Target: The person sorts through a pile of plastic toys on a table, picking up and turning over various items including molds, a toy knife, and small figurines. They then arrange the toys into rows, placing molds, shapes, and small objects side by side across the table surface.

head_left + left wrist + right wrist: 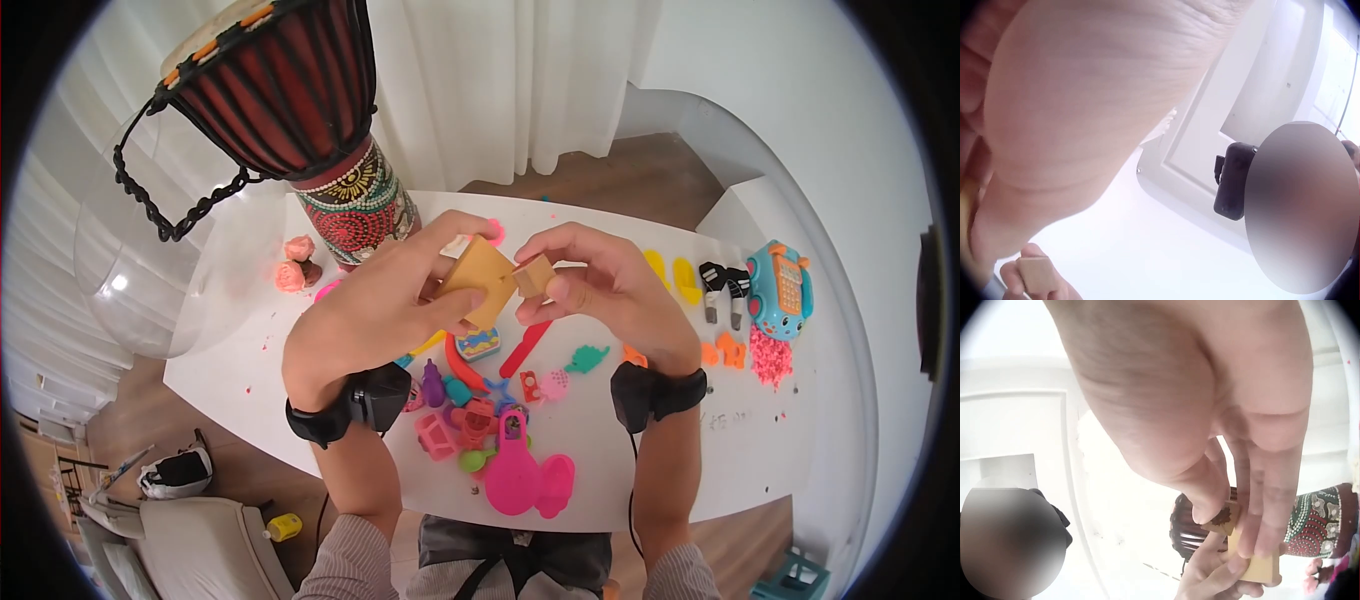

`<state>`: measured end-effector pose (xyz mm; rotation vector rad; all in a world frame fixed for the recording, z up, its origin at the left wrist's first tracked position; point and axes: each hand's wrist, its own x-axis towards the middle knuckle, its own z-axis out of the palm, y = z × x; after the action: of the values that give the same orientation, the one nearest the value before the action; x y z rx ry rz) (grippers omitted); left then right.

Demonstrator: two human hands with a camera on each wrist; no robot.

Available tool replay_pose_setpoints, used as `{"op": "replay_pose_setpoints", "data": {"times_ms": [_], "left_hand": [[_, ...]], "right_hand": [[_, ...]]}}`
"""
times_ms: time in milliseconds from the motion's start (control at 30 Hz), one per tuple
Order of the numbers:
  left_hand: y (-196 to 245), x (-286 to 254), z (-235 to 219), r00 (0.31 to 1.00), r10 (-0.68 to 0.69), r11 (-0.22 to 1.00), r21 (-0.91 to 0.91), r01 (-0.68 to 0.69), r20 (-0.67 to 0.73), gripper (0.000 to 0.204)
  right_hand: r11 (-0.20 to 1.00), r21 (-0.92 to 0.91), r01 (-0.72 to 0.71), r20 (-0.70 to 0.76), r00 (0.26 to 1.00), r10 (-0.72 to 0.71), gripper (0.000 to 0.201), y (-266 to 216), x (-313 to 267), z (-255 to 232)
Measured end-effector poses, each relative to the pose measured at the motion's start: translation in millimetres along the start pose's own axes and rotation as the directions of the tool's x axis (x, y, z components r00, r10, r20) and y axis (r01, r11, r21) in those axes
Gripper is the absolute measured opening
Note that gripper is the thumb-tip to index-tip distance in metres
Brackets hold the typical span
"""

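Fingers of the left hand [385,285] pinch the flat yellowish block [480,272]; the right hand [625,290] grips the small block [533,277] beside it—perhaps touching—above the tabletop [755,455]. Both seem light, stiff, best held by opposite sides.

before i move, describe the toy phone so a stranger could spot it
On the white table, go to the right end. The toy phone sits behind the pink crumbs. Its blue body and orange keypad set it apart from the orange shapes nearby.
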<state>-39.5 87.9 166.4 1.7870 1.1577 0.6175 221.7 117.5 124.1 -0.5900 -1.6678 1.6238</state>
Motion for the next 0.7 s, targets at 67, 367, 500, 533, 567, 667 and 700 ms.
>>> {"op": "replay_pose_setpoints", "data": {"times_ms": [67,367,500,533,567,667,700], "left_hand": [[-6.6,1.3,1.2,0.997,0.065,0.997,-0.049,-0.066,-0.032,0.047],[12.0,-2.4,-3.6,1.000,-0.022,0.990,-0.136,0.025,0.021,0.050],[6.3,-2.2,-1.3,1.000,0.022,0.997,-0.078,-0.023,-0.009,0.045],[-1.0,-2.7,-1.2,0.998,0.017,1.000,0.015,-0.016,-0.056,0.042],[-6.7,-0.2,-4.5,0.993,0.034,0.993,0.118,-0.021,-0.114,0.038],[-19.2,0.1,-10.6,0.982,0.012,0.966,0.257,0.038,-0.188,0.033],[-21.7,0.2,-11.4,0.975,0.004,0.964,0.259,0.055,-0.221,0.032]], "right_hand": [[0.999,0.033,-0.026,-0.002,1.000,0.026,0.043,-2.7,-0.7,0.2],[0.972,0.189,-0.138,0.010,0.990,0.139,0.041,-9.5,-0.2,3.5],[0.983,0.072,-0.169,-0.054,0.983,0.173,0.037,-6.2,-0.1,-0.7],[0.976,0.095,-0.195,-0.054,0.978,0.201,0.037,1.5,-3.5,-1.2],[0.984,0.013,-0.177,-0.082,0.981,0.177,0.031,8.4,-0.4,-6.9],[0.941,-0.240,-0.238,-0.100,0.970,0.220,0.023,30.7,7.6,-16.8],[0.863,-0.406,-0.301,-0.111,0.954,0.280,0.021,38.9,9.4,-18.1]]}}
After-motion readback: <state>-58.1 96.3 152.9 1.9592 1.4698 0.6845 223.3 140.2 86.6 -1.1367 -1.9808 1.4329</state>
